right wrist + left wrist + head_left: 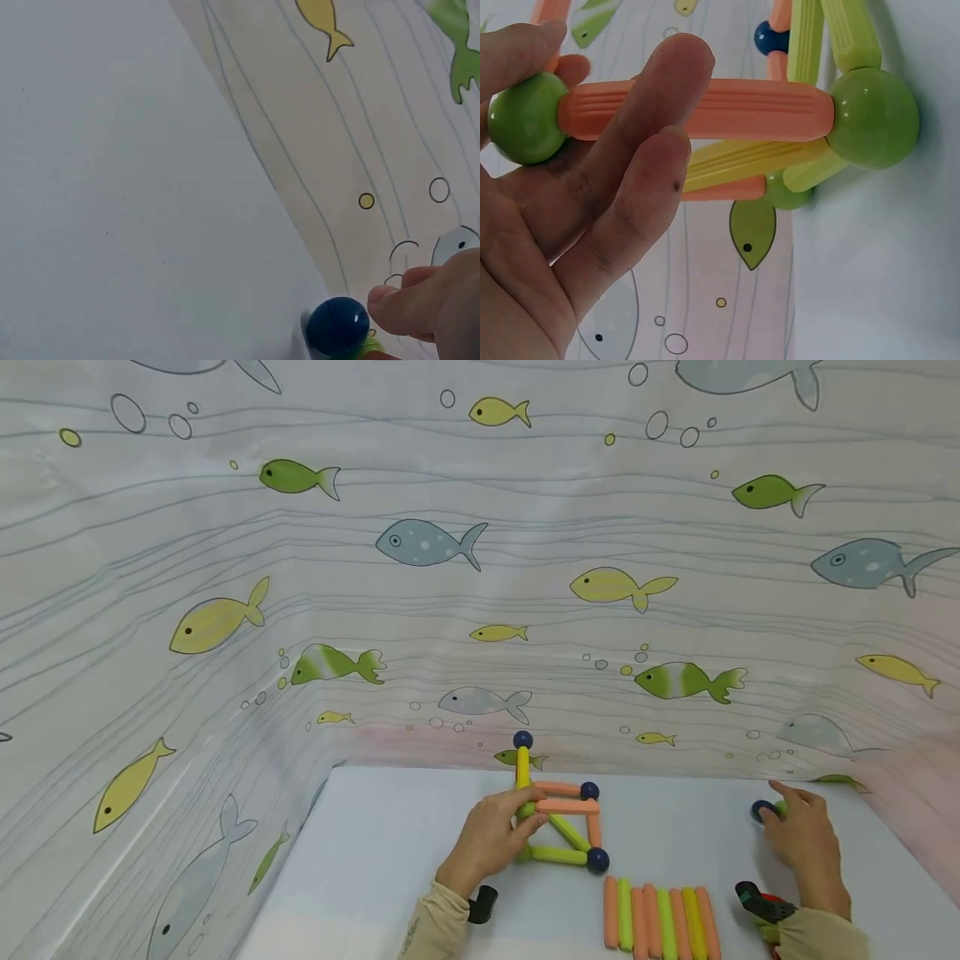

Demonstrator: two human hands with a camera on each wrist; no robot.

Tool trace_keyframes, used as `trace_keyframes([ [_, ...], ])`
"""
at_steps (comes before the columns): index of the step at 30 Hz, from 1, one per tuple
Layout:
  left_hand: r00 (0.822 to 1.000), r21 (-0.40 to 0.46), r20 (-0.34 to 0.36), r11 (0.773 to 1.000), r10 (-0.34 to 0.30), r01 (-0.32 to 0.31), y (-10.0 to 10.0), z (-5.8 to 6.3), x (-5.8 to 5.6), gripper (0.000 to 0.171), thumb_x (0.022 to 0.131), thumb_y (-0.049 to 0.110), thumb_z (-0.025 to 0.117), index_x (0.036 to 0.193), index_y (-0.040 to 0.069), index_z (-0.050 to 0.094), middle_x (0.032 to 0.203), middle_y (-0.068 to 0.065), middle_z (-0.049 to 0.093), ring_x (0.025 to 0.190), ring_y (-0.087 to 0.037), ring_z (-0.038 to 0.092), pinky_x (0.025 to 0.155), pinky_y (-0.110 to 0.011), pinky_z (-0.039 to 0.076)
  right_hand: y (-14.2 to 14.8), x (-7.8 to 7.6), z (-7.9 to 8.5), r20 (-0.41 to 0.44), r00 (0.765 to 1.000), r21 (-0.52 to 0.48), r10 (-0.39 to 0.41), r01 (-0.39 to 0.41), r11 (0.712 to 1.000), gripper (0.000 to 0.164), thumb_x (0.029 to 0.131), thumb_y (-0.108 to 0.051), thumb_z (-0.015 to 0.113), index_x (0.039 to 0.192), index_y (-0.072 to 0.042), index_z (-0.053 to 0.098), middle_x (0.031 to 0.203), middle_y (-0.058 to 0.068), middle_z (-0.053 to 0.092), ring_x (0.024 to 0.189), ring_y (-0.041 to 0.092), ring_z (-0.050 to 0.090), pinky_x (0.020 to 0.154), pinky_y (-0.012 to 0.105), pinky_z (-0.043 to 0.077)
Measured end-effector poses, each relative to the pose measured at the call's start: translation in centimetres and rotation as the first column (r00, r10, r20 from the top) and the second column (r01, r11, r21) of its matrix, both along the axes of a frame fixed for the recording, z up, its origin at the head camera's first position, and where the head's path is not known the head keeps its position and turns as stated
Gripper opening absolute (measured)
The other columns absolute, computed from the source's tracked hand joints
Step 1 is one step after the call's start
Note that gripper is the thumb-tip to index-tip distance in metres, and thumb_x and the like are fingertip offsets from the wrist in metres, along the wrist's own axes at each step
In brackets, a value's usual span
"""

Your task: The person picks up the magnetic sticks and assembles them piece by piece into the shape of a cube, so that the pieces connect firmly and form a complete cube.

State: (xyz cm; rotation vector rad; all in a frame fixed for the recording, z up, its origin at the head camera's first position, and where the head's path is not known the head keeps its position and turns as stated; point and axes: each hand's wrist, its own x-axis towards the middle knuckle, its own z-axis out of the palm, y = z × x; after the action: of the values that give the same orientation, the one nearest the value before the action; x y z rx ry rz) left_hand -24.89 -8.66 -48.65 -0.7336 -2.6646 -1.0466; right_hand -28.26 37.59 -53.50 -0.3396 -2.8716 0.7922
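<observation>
My left hand pinches a green ball at an upper corner of a frame built of rods and balls. An orange rod runs from that ball to another green ball on the table. Orange, yellow and green rods form the frame, with dark blue balls at its right corners and one blue ball atop a yellow rod. At the far right, my right hand is spread over a loose dark blue ball and a partly hidden green ball.
A row of several orange, green and yellow rods lies on the white table, right of the frame. Cloth printed with fish rises behind and beside the table. Black wrist-camera parts are by both wrists.
</observation>
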Motion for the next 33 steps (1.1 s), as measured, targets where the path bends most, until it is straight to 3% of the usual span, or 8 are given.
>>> trace_keyframes([
  [6,1.000,-0.005,-0.017,1.000,-0.008,0.008,-0.2,0.0,0.1,0.020,0.103,0.029,0.071,0.121,0.023,0.072,0.091,0.008,0.071,0.063,0.001,0.048,0.061,-0.019,0.042,0.5,-0.9,-1.6,0.043,0.994,0.044,0.100,-0.102,0.994,0.055,0.103,-0.009,0.054,0.152,0.010,0.037,0.150,0.048,0.024,0.129,0.073,0.034,0.100,0.082,0.037],
  [12,1.000,-0.011,-0.018,1.000,-0.009,0.008,-0.1,-0.2,0.1,0.019,0.103,0.028,0.071,0.122,0.024,0.071,0.089,0.009,0.070,0.064,0.002,0.048,0.060,-0.019,0.041,0.2,-1.0,-2.1,0.121,0.991,-0.001,0.061,-0.062,0.998,0.060,0.100,-0.006,0.057,0.151,0.013,0.033,0.145,0.052,0.024,0.131,0.072,0.032,0.108,0.081,0.033],
  [22,1.000,-0.039,-0.016,0.999,0.010,-0.011,-0.1,0.2,0.2,0.019,0.102,0.031,0.072,0.121,0.026,0.071,0.084,0.013,0.065,0.067,0.002,0.049,0.061,-0.019,0.041,-0.2,-1.0,-2.0,0.046,0.994,0.034,0.102,-0.104,0.994,0.051,0.099,-0.009,0.065,0.142,0.011,0.047,0.132,0.051,0.046,0.121,0.070,0.045,0.097,0.078,0.042],
  [26,1.000,-0.045,-0.011,0.999,0.016,-0.016,-0.1,0.2,0.2,0.019,0.102,0.031,0.072,0.121,0.027,0.071,0.084,0.014,0.065,0.067,0.001,0.049,0.063,-0.019,0.041,-0.5,-1.0,-1.6,-0.018,0.998,-0.005,0.052,-0.053,0.999,0.052,0.102,-0.016,0.066,0.143,0.009,0.048,0.132,0.048,0.050,0.118,0.066,0.048,0.097,0.075,0.041],
  [30,1.000,-0.042,-0.017,0.999,0.013,-0.013,-0.1,0.1,0.2,0.018,0.103,0.030,0.071,0.120,0.026,0.071,0.085,0.012,0.066,0.067,0.001,0.049,0.063,-0.019,0.041,0.3,-0.7,-1.1,-0.145,0.985,-0.076,-0.091,0.081,0.994,0.053,0.105,-0.020,0.060,0.144,0.013,0.047,0.139,0.049,0.044,0.128,0.068,0.038,0.107,0.073,0.030],
  [33,1.000,-0.036,-0.014,0.999,0.009,-0.010,0.0,0.1,0.1,0.019,0.103,0.029,0.071,0.121,0.026,0.071,0.087,0.011,0.068,0.066,0.001,0.048,0.062,-0.019,0.041,1.4,-0.3,-1.2,-0.082,0.980,-0.151,-0.183,0.169,0.974,0.059,0.109,-0.026,0.051,0.147,0.017,0.040,0.148,0.051,0.033,0.138,0.070,0.028,0.114,0.073,0.024],
])
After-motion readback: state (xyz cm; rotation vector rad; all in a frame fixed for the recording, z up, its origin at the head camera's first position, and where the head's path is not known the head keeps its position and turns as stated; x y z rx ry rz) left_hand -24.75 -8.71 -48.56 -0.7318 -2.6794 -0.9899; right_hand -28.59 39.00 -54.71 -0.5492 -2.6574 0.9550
